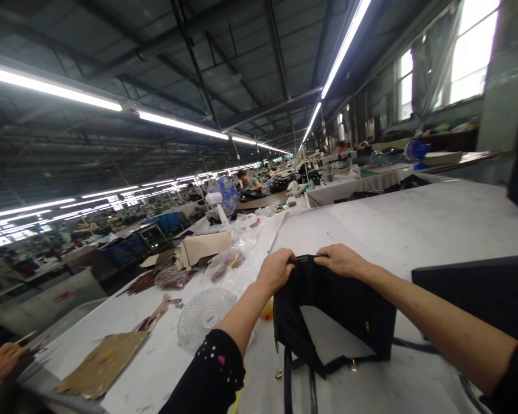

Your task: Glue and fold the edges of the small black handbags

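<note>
A black bag (358,307) with gold-coloured metal fittings stands on the white table, its middle forming an open loop through which the tabletop shows. At its far upper edge, my left hand (277,269) pinches the material on the left. My right hand (339,260) grips the same edge a little to the right, fingers closed over it. Dark straps (288,379) hang from the bag's near side onto the table. Close to the left strap lies a small gold metal fitting (278,374).
A white fan (209,313) sits left of my left forearm, with a brown board (103,362) beyond it. A black panel (479,293) lies at the right. Plastic-wrapped pieces (224,264) and a blue fan (224,195) are farther back. Another person's hand (2,362) shows at far left.
</note>
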The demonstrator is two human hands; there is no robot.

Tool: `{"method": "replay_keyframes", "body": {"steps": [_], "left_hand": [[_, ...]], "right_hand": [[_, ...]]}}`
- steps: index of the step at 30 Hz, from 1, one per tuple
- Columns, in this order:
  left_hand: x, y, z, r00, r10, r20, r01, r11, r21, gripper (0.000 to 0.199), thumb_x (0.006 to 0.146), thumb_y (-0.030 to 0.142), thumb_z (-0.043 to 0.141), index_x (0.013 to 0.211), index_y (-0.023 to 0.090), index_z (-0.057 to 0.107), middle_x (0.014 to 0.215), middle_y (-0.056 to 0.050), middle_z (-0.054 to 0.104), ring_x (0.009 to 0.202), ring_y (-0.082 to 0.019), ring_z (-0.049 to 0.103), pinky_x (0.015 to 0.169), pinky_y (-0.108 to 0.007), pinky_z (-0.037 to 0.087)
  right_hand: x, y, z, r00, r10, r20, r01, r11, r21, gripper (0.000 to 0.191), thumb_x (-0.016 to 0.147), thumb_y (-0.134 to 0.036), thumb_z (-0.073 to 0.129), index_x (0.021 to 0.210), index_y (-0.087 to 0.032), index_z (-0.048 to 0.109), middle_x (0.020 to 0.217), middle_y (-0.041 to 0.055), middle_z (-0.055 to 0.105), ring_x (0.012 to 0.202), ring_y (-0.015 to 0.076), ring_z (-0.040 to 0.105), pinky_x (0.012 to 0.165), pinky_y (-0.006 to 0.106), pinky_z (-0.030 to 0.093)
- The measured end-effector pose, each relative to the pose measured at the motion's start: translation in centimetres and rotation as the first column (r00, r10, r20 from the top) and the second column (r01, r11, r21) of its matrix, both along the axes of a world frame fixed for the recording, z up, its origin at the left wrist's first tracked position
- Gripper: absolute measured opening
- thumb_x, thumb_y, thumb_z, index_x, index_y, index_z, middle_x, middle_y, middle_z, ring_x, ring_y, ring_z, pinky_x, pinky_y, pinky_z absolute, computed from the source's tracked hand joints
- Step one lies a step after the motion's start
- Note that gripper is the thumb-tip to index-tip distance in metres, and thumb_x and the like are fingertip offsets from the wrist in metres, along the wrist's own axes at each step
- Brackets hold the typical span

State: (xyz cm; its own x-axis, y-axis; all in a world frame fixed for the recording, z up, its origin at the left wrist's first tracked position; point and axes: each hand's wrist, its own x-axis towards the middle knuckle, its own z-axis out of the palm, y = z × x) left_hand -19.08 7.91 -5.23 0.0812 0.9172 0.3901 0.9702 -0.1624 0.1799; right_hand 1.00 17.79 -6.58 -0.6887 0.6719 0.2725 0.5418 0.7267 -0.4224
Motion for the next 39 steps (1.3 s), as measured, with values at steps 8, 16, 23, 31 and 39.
{"method": "replay_keyframes", "body": {"steps": [8,16,23,31,39], "left_hand": [[0.3,0.5,-0.4,0.997,0.077,0.003,-0.078,0.996,0.032,0.005,0.081,0.025,0.065,0.083,0.021,0.066,0.084,-0.002,0.068,0.081,-0.019,0.061,0.078,-0.030,0.046],[0.4,0.7,-0.5,0.994,0.109,0.011,-0.110,0.993,0.042,0.011,0.083,0.030,0.063,0.080,0.020,0.067,0.082,-0.002,0.069,0.079,-0.018,0.061,0.073,-0.029,0.043],[0.1,0.5,-0.7,0.990,0.139,0.038,-0.142,0.988,0.057,0.012,0.084,0.030,0.061,0.078,0.020,0.065,0.079,-0.002,0.068,0.075,-0.018,0.060,0.069,-0.028,0.041],[0.2,0.6,-0.7,0.987,0.147,0.059,-0.151,0.987,0.062,0.013,0.084,0.031,0.062,0.076,0.021,0.066,0.079,-0.001,0.069,0.075,-0.017,0.061,0.070,-0.028,0.041],[0.4,0.7,-0.7,0.986,0.160,0.047,-0.163,0.985,0.062,0.012,0.084,0.031,0.062,0.077,0.021,0.064,0.077,-0.001,0.069,0.075,-0.018,0.060,0.069,-0.028,0.039]], "right_hand": [[-0.1,-0.2,0.1,0.992,0.090,-0.094,-0.076,0.987,0.138,0.027,0.080,-0.023,0.065,0.107,-0.023,0.068,0.114,0.0052,0.063,0.107,0.0209,0.056,0.093,0.030,0.041],[-2.0,-0.2,0.5,0.995,0.077,-0.064,-0.065,0.984,0.166,0.008,0.084,-0.023,0.062,0.084,-0.020,0.069,0.096,0.0054,0.067,0.093,0.0198,0.060,0.082,0.029,0.043],[-2.5,-0.4,0.5,0.999,-0.030,-0.022,0.033,0.980,0.194,0.013,0.086,-0.028,0.059,0.084,-0.020,0.070,0.093,0.0056,0.071,0.089,0.0211,0.063,0.073,0.029,0.041],[-2.9,-1.1,0.4,0.996,-0.081,0.033,0.069,0.961,0.268,0.017,0.090,-0.030,0.054,0.088,-0.018,0.066,0.095,0.0090,0.070,0.093,0.0238,0.064,0.075,0.031,0.042],[-3.2,-1.6,0.2,0.990,-0.130,0.059,0.107,0.951,0.289,0.016,0.092,-0.028,0.050,0.093,-0.016,0.061,0.100,0.0133,0.069,0.098,0.0266,0.063,0.080,0.033,0.043]]}}
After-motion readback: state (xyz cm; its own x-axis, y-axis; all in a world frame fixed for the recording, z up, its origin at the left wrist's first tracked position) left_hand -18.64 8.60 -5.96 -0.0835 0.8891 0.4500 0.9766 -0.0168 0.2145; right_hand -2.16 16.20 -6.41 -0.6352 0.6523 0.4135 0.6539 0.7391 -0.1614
